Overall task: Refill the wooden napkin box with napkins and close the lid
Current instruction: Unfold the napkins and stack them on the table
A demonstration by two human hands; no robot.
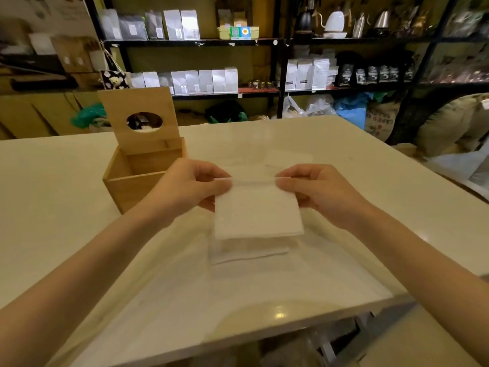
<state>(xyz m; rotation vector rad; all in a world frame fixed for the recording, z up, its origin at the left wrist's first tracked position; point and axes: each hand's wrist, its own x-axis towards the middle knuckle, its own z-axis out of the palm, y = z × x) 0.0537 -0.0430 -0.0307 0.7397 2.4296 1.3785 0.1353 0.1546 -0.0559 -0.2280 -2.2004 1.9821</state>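
A wooden napkin box (132, 186) stands on the white table (79, 234), left of centre. Its lid (139, 119), with an oval hole, stands upright at the back, and the inside looks empty. My left hand (193, 185) and my right hand (315, 190) pinch the two top corners of a white stack of napkins (256, 210) and hold it above the table, just right of the box. Below it a second small pile of napkins (248, 251) lies flat on the table.
Behind the table stand black shelves (280, 43) with white and dark bags and kettles. Cardboard boxes (39, 115) are at the back left and sacks (449, 123) at the back right. The table's near edge (264, 337) runs diagonally at the bottom.
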